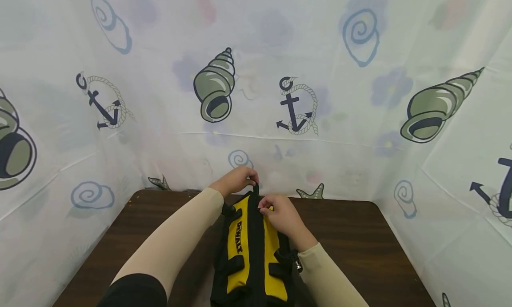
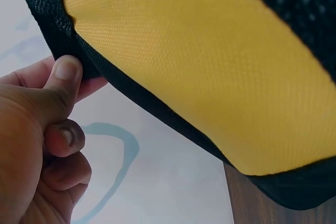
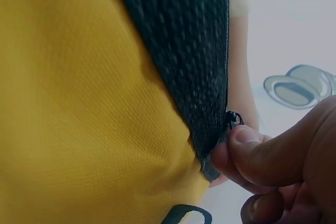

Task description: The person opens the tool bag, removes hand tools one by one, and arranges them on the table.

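Note:
A yellow and black tool bag (image 1: pixel 236 271) stands on the table, its long side running away from me and a black zipper strip (image 1: pixel 256 253) along its top. At the far end my left hand (image 1: pixel 240 179) pinches a black fabric tab (image 2: pixel 79 51) between thumb and fingers, drawing the cloth taut. My right hand (image 1: pixel 280 211) is close by on the right side of the strip. In the right wrist view its thumb and forefinger pinch the small dark zipper pull (image 3: pixel 234 117) near the strip's end.
Dark wood table (image 1: pixel 340 245) lies under the bag. A white curtain (image 1: pixel 256 76) printed with shells and anchors hangs around the table's back and sides. Black strap loops (image 1: pixel 234 265) and a side buckle strap (image 1: pixel 294 258) stick out from the bag.

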### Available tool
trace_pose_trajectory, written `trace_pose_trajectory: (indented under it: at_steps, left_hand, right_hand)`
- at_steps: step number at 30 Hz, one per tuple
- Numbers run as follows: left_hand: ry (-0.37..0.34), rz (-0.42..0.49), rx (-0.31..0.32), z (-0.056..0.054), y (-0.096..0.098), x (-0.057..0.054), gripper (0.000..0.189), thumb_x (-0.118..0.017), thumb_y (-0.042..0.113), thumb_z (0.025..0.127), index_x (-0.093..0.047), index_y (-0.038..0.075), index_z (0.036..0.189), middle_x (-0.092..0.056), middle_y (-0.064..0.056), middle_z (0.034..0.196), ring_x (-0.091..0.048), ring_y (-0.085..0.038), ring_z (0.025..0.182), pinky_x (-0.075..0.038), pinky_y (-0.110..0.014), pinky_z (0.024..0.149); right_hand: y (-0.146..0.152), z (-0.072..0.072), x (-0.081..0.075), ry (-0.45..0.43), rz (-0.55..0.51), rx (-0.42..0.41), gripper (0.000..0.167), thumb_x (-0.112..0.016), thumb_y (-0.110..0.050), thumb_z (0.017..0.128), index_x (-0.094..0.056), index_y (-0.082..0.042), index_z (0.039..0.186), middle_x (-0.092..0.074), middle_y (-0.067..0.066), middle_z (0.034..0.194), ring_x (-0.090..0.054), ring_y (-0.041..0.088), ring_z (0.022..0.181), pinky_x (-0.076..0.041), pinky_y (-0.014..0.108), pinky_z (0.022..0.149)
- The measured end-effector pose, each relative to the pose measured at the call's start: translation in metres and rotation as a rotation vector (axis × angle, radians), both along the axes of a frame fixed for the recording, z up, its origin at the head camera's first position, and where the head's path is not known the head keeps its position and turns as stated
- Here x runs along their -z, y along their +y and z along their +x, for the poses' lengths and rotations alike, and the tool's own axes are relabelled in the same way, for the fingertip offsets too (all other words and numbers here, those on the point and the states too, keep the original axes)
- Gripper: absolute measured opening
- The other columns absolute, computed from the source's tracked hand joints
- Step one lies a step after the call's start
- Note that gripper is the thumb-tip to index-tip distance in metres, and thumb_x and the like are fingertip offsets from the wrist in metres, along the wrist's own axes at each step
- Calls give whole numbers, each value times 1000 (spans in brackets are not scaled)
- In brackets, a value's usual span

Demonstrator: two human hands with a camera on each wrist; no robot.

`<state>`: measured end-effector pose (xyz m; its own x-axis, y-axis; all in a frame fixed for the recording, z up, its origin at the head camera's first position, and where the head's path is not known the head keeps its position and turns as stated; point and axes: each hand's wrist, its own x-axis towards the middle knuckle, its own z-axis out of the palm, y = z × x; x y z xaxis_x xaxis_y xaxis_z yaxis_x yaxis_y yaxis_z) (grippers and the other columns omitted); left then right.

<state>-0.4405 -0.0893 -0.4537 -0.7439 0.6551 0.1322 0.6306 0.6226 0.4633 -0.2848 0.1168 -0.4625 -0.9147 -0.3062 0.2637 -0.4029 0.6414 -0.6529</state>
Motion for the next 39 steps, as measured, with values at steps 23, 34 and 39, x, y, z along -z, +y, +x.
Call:
trace_pose_trajectory:
  at_steps: [23, 34, 39]
  left_hand:
    - [8, -53, -63, 3, 8, -5, 12, -71, 10, 106, -78, 18, 100, -77, 2, 99, -67, -15, 94, -61, -38, 100]
    - [8, -91, -53, 4, 8, -3, 11, -72, 11, 106, -78, 18, 100, -76, 2, 99, -66, -15, 93, -61, -35, 99]
    - [15, -105, -44, 5, 7, -6, 11, -71, 11, 106, -78, 18, 100, -76, 2, 100, -66, -15, 92, -61, -35, 96]
  right_hand:
    - [7, 63, -5, -6, 103, -36, 10, -77, -15, 102, -75, -22, 95, -69, -12, 91, -53, 5, 66, -50, 23, 64]
    - [7, 84, 2, -8, 114, -56, 7, -78, -16, 102, -76, -20, 97, -70, -11, 94, -56, 1, 74, -51, 21, 69]
    - [6, 88, 5, -16, 106, -93, 5, -77, -18, 102, -77, -18, 97, -70, -11, 94, -56, -1, 73, -53, 20, 69]
